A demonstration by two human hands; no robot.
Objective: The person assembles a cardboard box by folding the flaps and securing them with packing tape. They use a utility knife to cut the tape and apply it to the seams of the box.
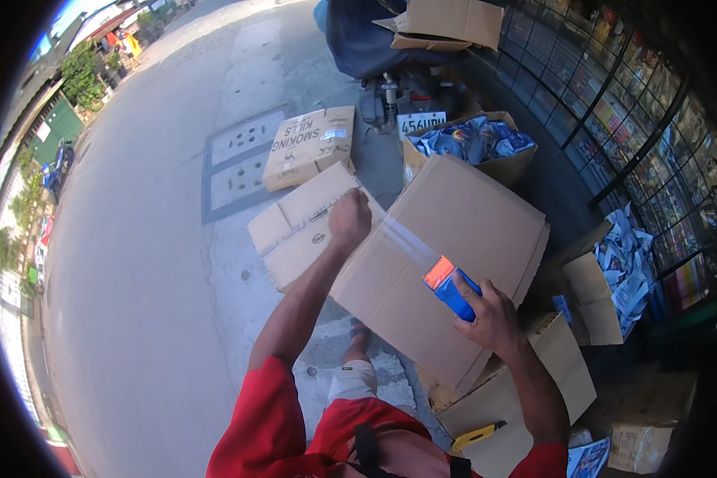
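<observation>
In front of me lies a large brown cardboard box [478, 207] with a broad flat face and a seam along it. My right hand [492, 315] grips a blue tape dispenser [459, 301] with an orange front, just over that face. A strip of clear tape [410, 239] stretches from the dispenser to my left hand [350, 219], whose fingers are closed at the box's left edge. The very end of the tape is hidden at those fingers. Below the left hand, a flattened cardboard piece [295, 239] lies on the ground.
A closed carton [315, 143] sits farther off, beside an open box of blue packets [486, 143]. Behind stands a covered motorcycle [358, 40]. On the right are a metal grille [597, 103] and another open box [593, 295]. A yellow cutter [476, 435] lies on a lower box [534, 390].
</observation>
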